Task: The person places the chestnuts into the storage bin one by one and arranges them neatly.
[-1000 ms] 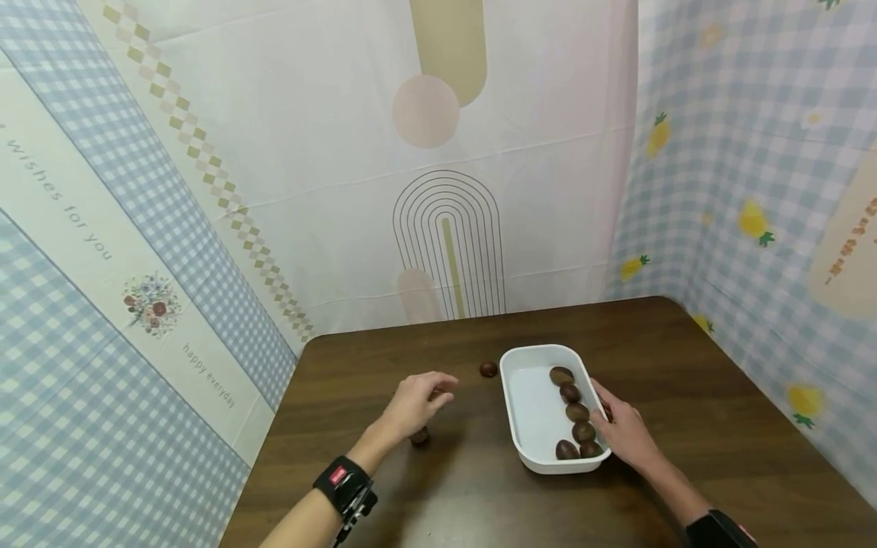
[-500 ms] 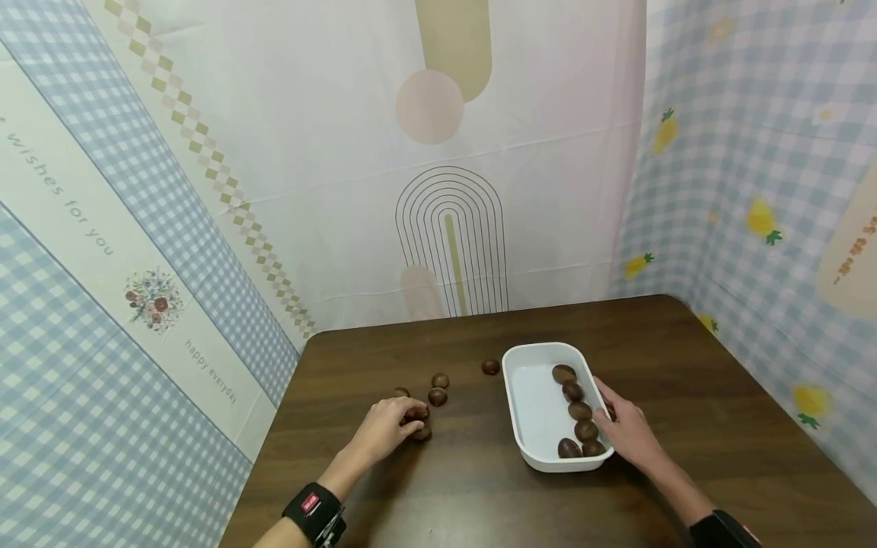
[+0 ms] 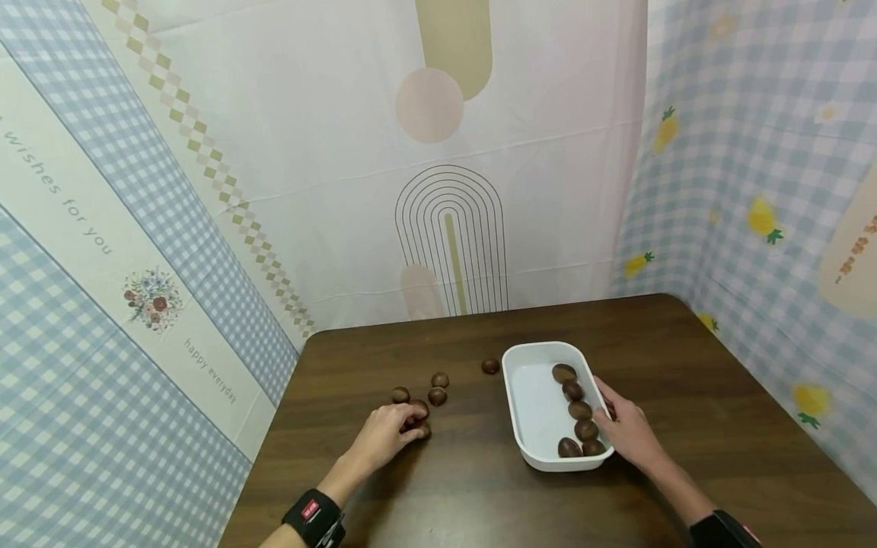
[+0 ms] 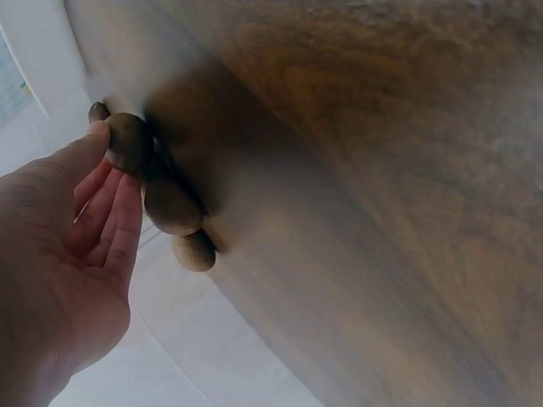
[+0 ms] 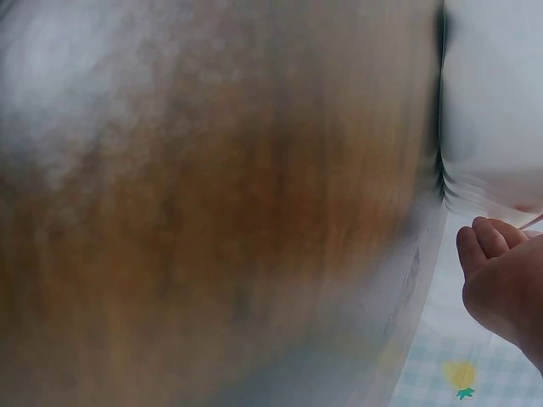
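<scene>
Pinching a brown nut [image 3: 426, 431] between thumb and fingers, the left hand [image 3: 384, 436] reaches low over a dark wooden bench [image 3: 479, 502]. A second nut [image 3: 419, 406] sits just beyond those fingers, close beside the pinched one, and a third nut [image 3: 400, 395] lies just past the knuckles. A pair of nuts [image 3: 437, 396] rests a little farther off and to the right of the left fingertips, while a lone nut [image 3: 490, 366] lies beyond them, just beside a white tray [image 3: 537, 407]. This tray stands well to the right of the left fingers, its right wall gripped by the fingers of the right hand [image 3: 626, 432], thumb laid over the rim. Inside, a row of five nuts [image 3: 579, 410] runs along the wall nearest the right fingers, and a sixth nut [image 3: 569, 447] sits by the row's near end. Behind the left fingers, a black wristband [image 3: 308, 521] bears a red label [image 3: 310, 508] with marks too small to read. Far to the left of the fingers, a blue checked cloth [image 3: 75, 335] reads "wishes for you" and "happy everyday" around a printed bouquet [image 3: 152, 301]. Orange lettering [image 3: 856, 251] on another checked cloth [image 3: 726, 259], far right beyond the right fingers, cannot be made out.
</scene>
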